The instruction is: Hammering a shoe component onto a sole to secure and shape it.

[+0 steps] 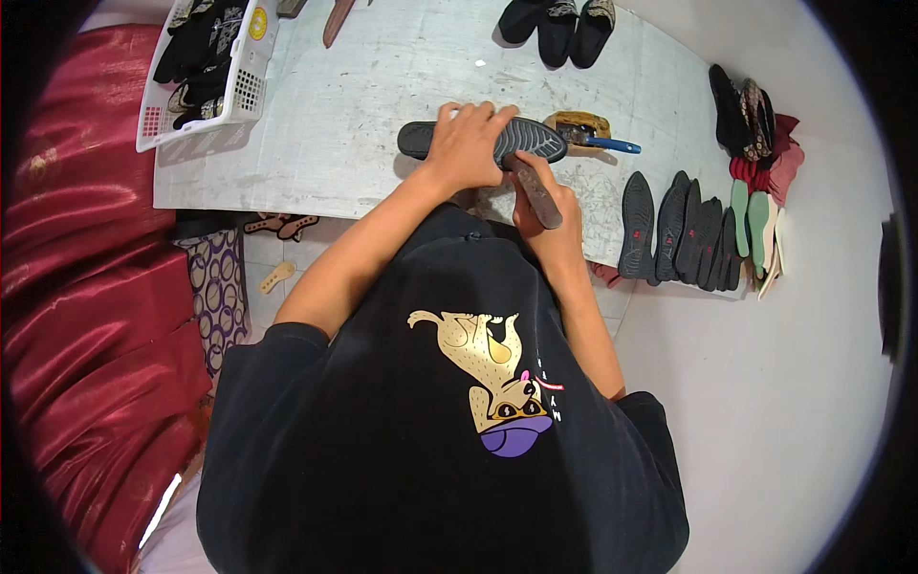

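A black shoe sole (528, 142) lies across the near middle of the table, its ribbed tread facing up. Over its middle rests my left hand (469, 143), gripping it with the fingers across the tread and far edge. Whether a shoe upper sits beneath the sole is hidden. In my right hand (553, 206) is a flat, worn brown bar-like tool (535, 191), slanting from the sole's near edge toward me. The fingers are closed round it. Just right of the sole's tip stands a stained yellowish tub (580, 122), with a blue-handled brush (612, 144) lying across it.
Several dark soles (638, 225) stand in a row at the right edge, beside green insoles (758, 225). Black shoes (557, 33) stand at the back. A white basket (251, 81) of shoes is at left, near a red curtain (86, 239). White table (335, 115) lies beneath.
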